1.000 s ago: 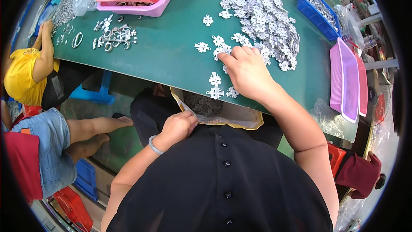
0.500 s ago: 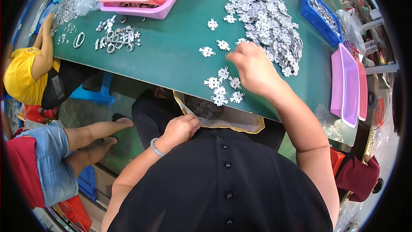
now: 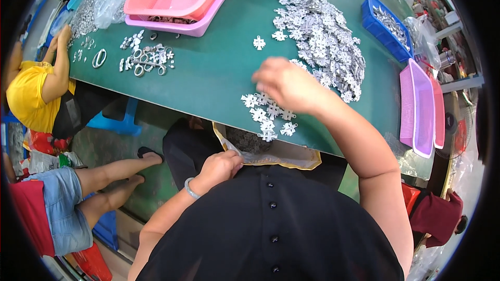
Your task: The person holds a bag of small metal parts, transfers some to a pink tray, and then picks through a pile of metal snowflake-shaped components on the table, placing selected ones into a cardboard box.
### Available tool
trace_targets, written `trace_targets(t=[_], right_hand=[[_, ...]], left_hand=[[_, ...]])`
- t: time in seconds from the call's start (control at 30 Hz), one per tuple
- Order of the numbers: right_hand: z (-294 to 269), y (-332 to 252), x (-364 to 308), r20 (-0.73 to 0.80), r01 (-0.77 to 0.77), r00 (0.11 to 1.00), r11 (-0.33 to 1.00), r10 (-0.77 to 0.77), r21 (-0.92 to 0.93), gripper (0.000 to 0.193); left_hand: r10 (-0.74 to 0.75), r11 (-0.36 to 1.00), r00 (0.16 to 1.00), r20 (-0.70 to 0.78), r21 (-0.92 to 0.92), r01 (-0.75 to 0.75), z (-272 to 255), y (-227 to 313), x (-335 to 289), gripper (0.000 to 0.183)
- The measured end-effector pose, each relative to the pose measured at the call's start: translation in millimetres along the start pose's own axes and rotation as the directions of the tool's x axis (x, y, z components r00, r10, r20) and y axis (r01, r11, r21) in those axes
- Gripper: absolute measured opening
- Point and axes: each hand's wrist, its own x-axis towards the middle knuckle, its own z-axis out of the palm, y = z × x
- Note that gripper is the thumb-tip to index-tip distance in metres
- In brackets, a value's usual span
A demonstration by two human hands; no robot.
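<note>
My left hand [image 3: 221, 169] is closed on the yellow-edged rim of an open bag [image 3: 297, 160] in my lap, below the table edge. Dark grey contents [image 3: 250, 140] show inside the bag. Over the table, my right hand [image 3: 287, 84] hovers above or touches a small group of silver cross-shaped metal pieces [image 3: 267, 125] close to the edge. Its fingers are bent and blurred, so whether they hold a piece is hidden. Beyond it lies a large heap of the same pieces [image 3: 330, 41]. One single piece [image 3: 259, 42] lies apart, left of the heap.
Stacked pink baskets [image 3: 200, 27] stand at the far left, near loose rings and small metal parts [image 3: 148, 60]. A blue tray of metal pieces [image 3: 386, 26] and a purple basket [image 3: 416, 106] sit at right. A person in yellow [image 3: 36, 91] works at the table's left side.
My right hand has moved left and slightly nearer me, away from the heap. Two loose pieces beside it no longer show where they lay. My left hand keeps its hold on the bag.
</note>
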Motion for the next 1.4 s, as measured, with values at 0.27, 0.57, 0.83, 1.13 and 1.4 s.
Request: trace_targets(t=[0.27,0.57,0.83,1.13,1.4], right_hand=[[19.1,24.6,18.7,-0.092,-0.203,0.979,0.916,0.183,-0.346,0.049],[-8.0,-23.1,-26.9,0.009,-0.190,0.981,0.965,0.195,-0.181,0.039],[-15.0,14.9,-46.3,-0.171,-0.397,0.918,0.853,0.359,-0.339,0.025],[-28.9,27.3,-16.9,-0.022,-0.431,0.899,0.894,0.437,0.126,0.027],[-27.5,44.1,-10.4,-0.013,-0.337,0.939,0.923,0.345,0.184,0.048]], left_hand=[[0.014,1.000,1.000,0.005,0.009,-0.014,0.6,-3.1,1.6,0.007],[-0.037,0.997,0.998,0.046,-0.066,0.040,-5.4,3.8,2.7,0.007],[-0.036,0.998,0.999,0.025,-0.055,0.037,-3.1,5.0,2.1,0.007],[-0.060,0.997,0.998,0.034,-0.047,0.062,-0.9,2.8,-1.9,0.008],[-0.043,0.999,0.998,0.049,-0.021,0.044,-1.1,3.3,-0.4,0.006]])
